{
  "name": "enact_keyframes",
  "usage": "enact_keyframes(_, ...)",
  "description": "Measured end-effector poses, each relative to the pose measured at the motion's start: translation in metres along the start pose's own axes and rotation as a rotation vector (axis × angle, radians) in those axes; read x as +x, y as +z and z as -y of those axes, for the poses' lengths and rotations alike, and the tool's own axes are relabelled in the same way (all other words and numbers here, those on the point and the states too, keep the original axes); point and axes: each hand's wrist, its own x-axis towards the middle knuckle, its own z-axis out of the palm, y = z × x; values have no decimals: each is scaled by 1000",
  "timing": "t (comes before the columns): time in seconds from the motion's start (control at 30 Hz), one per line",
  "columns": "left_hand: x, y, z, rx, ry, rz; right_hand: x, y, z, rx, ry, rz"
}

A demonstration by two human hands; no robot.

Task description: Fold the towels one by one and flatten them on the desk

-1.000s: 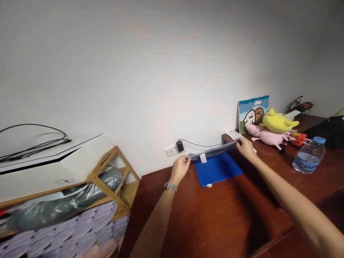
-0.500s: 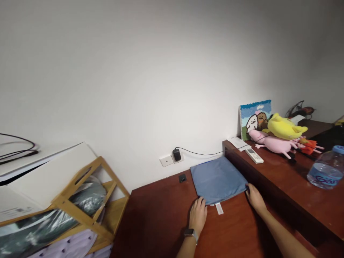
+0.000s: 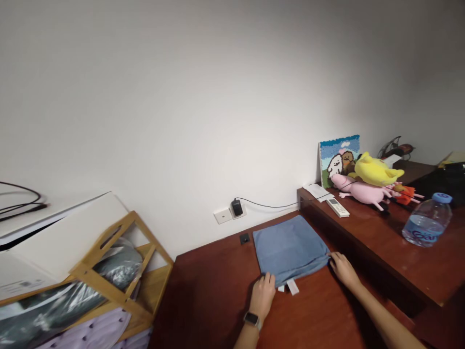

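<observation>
A flat blue cushion cover (image 3: 292, 247) lies on the reddish-brown desk (image 3: 214, 286), its near edge slightly rucked. White fabric labels (image 3: 292, 287) stick out from that near edge. My left hand (image 3: 264, 293), with a watch (image 3: 252, 319) on the wrist, is closed at the cover's near left corner, fingertips on the fabric. At the near right corner, my right hand (image 3: 343, 269) pinches the cover's edge. The undersides of both hands' grips are hidden.
On the raised ledge at right are a remote (image 3: 337, 207), plush toys (image 3: 378, 169), a dog picture (image 3: 339, 160) and a water bottle (image 3: 426, 220). A black plug (image 3: 237, 207) with a cable sits in the wall socket. A wooden rack (image 3: 134, 271) stands left.
The cushion cover has shifted slightly toward me, its far edge now a little off the wall. Its near edge has become more wrinkled. Both hands stay at its near corners.
</observation>
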Motion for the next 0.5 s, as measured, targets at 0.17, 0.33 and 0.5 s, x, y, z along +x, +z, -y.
enact_keyframes(0.17, -116, 10, 0, -90, -60, -97, -102, -40, 15, 42, -136, 81)
enact_keyframes(0.33, -155, -41, 0, -223, -73, -193, -131, -84, 35, 60, -122, 21)
enact_keyframes(0.5, -69, -134, 31, -470, -182, -224, -21, -119, 68, 278, -184, 18)
